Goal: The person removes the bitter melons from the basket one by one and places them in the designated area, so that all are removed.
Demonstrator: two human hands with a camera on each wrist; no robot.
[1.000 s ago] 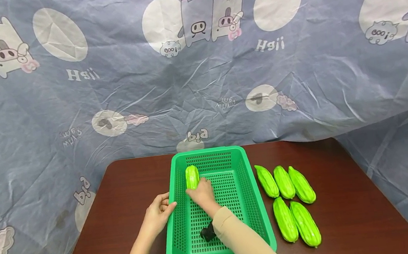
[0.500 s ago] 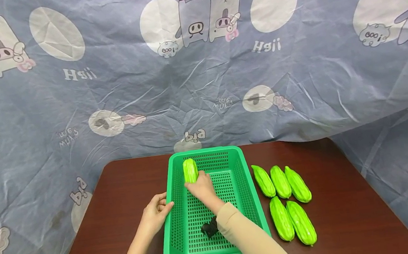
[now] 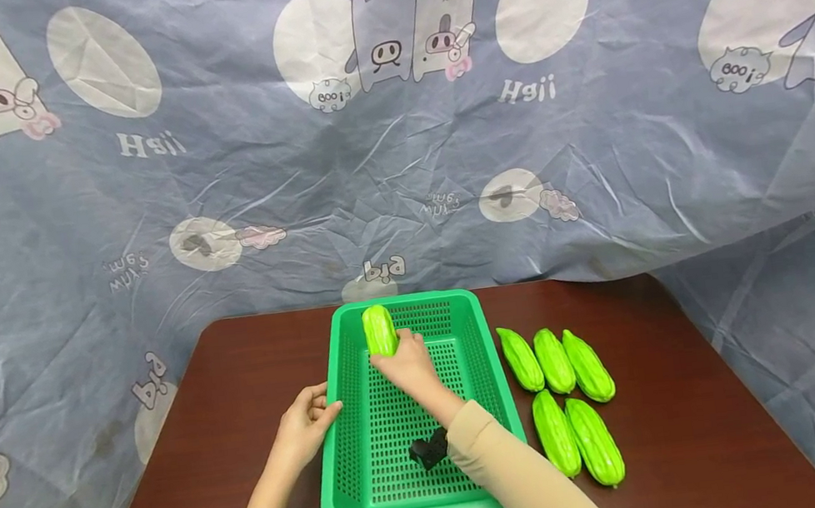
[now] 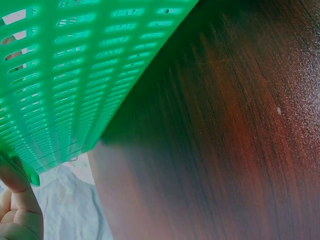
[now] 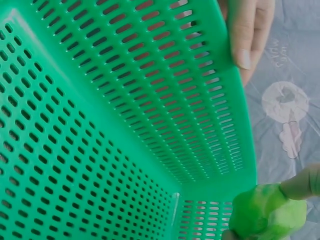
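Note:
In the head view my right hand [image 3: 414,364] grips a bright green bitter melon [image 3: 379,330] by its near end, over the far left part of a green plastic basket [image 3: 328,456]. The right wrist view shows the melon [image 5: 267,212] from its end, with a thumb [image 5: 302,182] on it, near the basket's far corner. My left hand [image 3: 306,425] holds the basket's left rim, thumb on top and fingers at the outer side. Only part of that hand [image 4: 22,210] shows in the left wrist view, at the rim.
Several more bitter melons [image 3: 555,360] lie in two rows on the brown table [image 3: 698,422], right of the basket. A patterned grey-blue cloth [image 3: 337,161] hangs behind the table. Black wrist cameras [image 3: 430,448] sit on both wrists.
My right hand has moved the bitter melon up and toward the basket's far end. The left hand keeps its hold on the rim. The whole head view has shifted slightly.

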